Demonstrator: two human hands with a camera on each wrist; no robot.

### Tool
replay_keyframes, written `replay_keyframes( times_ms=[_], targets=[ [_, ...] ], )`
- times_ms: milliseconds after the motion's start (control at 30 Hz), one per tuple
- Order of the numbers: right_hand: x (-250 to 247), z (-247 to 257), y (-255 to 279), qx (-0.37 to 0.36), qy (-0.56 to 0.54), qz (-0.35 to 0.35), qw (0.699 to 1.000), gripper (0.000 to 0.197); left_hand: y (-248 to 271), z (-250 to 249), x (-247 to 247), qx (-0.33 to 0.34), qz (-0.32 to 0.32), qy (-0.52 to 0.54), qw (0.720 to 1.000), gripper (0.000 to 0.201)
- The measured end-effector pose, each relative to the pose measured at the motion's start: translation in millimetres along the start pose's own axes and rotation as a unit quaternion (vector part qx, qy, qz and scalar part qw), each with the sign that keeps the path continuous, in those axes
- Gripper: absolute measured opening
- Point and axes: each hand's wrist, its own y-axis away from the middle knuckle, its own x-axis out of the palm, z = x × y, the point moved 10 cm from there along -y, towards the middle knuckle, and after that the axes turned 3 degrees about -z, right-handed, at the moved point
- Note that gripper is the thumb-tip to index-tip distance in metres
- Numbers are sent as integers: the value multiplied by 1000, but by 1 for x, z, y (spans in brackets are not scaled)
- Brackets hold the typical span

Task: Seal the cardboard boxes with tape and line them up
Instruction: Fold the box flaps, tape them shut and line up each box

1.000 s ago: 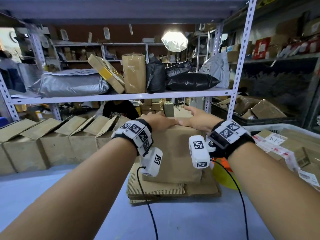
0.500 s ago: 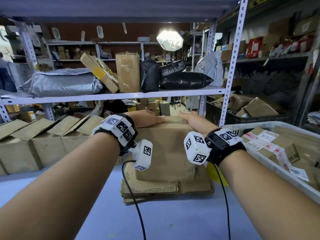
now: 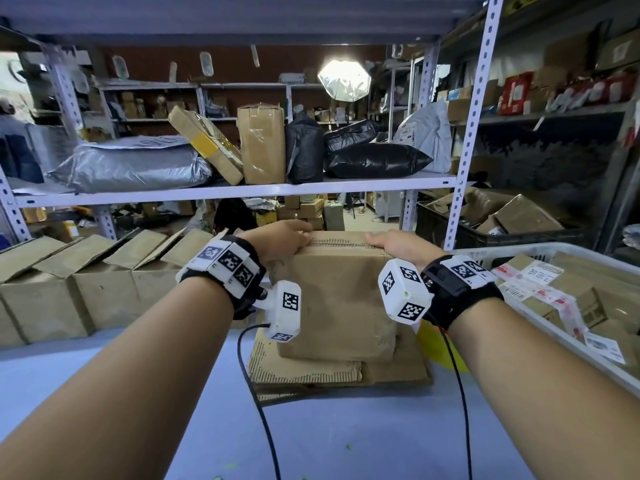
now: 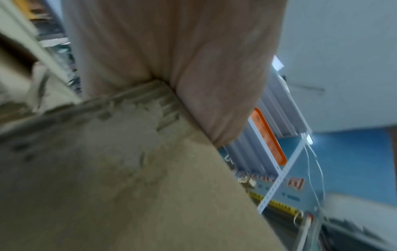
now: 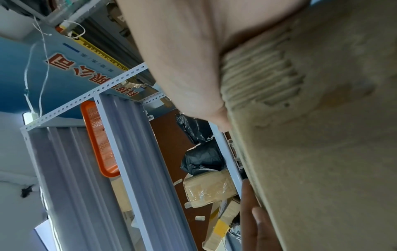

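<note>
A worn brown cardboard box (image 3: pixel 339 299) stands with its flaps down on a pile of flattened cardboard (image 3: pixel 311 372) in front of me. My left hand (image 3: pixel 280 237) lies flat on the left of its top, and my right hand (image 3: pixel 398 242) lies flat on the right. Both press the flaps down, a gap apart. In the left wrist view the palm (image 4: pixel 193 68) bears on the box's torn top edge (image 4: pixel 128 186). The right wrist view shows the right palm (image 5: pixel 182 59) against the box (image 5: pixel 322 135). No tape shows on the box.
A row of open-flapped boxes (image 3: pixel 104 271) stands along the left under the metal shelf (image 3: pixel 242 190). A white basket (image 3: pixel 519 249) with labelled boxes sits at the right. A yellow object (image 3: pixel 438 344) lies partly hidden behind my right wrist. The shelf post (image 3: pixel 460 202) rises just right of the box.
My hands, which met at the middle of the box top, have slid apart toward its left and right sides. The view has shifted slightly.
</note>
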Motion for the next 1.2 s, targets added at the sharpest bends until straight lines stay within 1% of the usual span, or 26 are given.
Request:
replay_keyframes(
  times_ms=[33, 67, 100, 167, 233, 267, 300, 333, 433, 500, 600, 633, 700, 767, 800, 833, 900, 967, 1033, 1067, 1133, 1200],
  targets=[
    [6, -1, 4, 12, -38, 16, 999, 26, 1, 4, -1, -10, -17, 62, 998, 38],
    [12, -2, 9, 25, -78, 27, 996, 31, 2, 8, -2, -23, -33, 107, 993, 37],
    [14, -3, 13, 35, -96, 26, 994, 40, 2, 12, -2, -35, -50, 135, 989, 38],
    [12, 2, 16, 29, -47, 11, 998, 59, 2, 15, -3, -55, -72, 121, 989, 44],
    [8, 6, 19, 28, -5, 7, 1000, 70, 3, 16, -2, -69, -74, 76, 992, 68],
    [7, 7, 18, 24, 12, 7, 1000, 71, 4, 16, -1, -76, -67, 61, 993, 79],
    [5, 8, 17, 19, 33, 6, 999, 71, 5, 15, -1, -78, -62, 53, 994, 83],
    [3, 9, 16, 16, 53, 4, 998, 69, 6, 15, 0, -78, -60, 49, 994, 82],
    [-1, 12, 15, -7, 80, -12, 997, 58, 4, 15, -2, -69, -67, 67, 993, 59],
    [1, 14, 17, -27, 65, -14, 997, 50, 7, 16, -3, -58, -71, 92, 991, 47],
    [5, 7, 20, -25, -4, -7, 1000, 36, 16, 18, -2, -47, -80, 140, 986, 45],
    [7, 2, 22, -13, -26, 0, 1000, 36, 20, 19, -3, -50, -87, 153, 983, 46],
    [8, -7, 26, 10, -27, 3, 1000, 50, 28, 21, -4, -72, -103, 140, 982, 56],
    [3, -9, 31, 12, 14, -28, 999, 65, 36, 28, -3, -95, -113, 98, 984, 75],
    [-1, -8, 35, 4, 43, -49, 998, 68, 40, 30, -4, -97, -119, 86, 984, 77],
    [-4, -6, 38, -6, 75, -69, 995, 68, 42, 32, -4, -89, -124, 86, 985, 71],
    [-9, -2, 46, -25, 134, -98, 986, 63, 49, 30, -3, -54, -127, 129, 982, 52],
    [-12, 2, 55, -36, 170, -113, 978, 57, 59, 30, -6, -32, -133, 152, 979, 40],
    [-15, 3, 63, -46, 181, -112, 976, 57, 70, 30, -12, -19, -139, 171, 975, 30],
    [-15, 5, 67, -58, 173, -105, 978, 57, 74, 30, -14, -9, -141, 205, 968, 25],
    [-18, 9, 78, -95, 125, -95, 983, 52, 81, 31, -21, 3, -152, 300, 942, 17],
    [-22, 16, 87, -151, 67, -86, 982, 38, 88, 32, -32, 29, -174, 386, 905, 23]
  ],
)
